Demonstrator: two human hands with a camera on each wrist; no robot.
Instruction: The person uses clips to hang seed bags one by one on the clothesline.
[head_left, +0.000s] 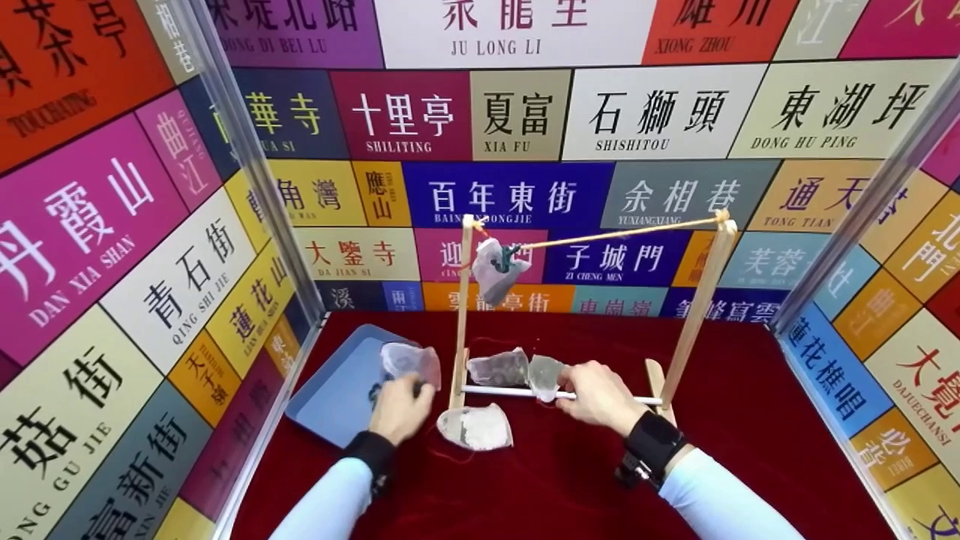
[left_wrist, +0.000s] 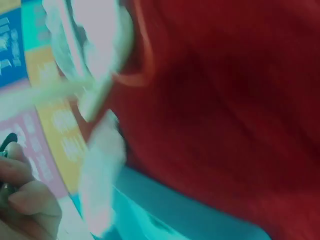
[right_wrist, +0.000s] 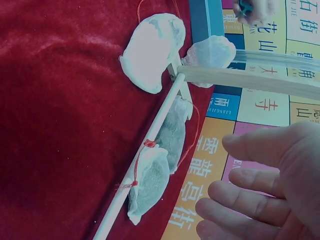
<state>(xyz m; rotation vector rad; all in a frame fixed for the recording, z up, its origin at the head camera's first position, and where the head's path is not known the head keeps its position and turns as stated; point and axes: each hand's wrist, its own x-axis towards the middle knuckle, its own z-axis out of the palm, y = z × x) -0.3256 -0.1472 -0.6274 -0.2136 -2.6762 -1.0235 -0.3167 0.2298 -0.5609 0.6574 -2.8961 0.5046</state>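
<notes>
My left hand [head_left: 405, 409] pinches a small dark green clip [right_wrist: 245, 9] beside the blue tray's right edge. A pale gauze pouch [head_left: 412, 364] lies just beyond that hand, overlapping the tray. My right hand [head_left: 600, 394] is over the white crossbar [right_wrist: 162, 114], its fingers relaxed and holding nothing. Near its fingertips in the head view is a gauze pouch [head_left: 546, 375], tied with red string at the bar. Another gauze pouch [head_left: 499, 369] lies to its left. A whiter pouch [head_left: 476, 427] rests in front of the frame's left foot.
A wooden frame [head_left: 697, 315] stands on the dark red cloth [head_left: 570, 472]. From its slanting cord [head_left: 622, 235] another pouch [head_left: 495, 277] hangs by a green clip [head_left: 506, 257]. The blue tray [head_left: 322, 409] is at left. Printed walls [head_left: 510, 191] enclose the back and sides.
</notes>
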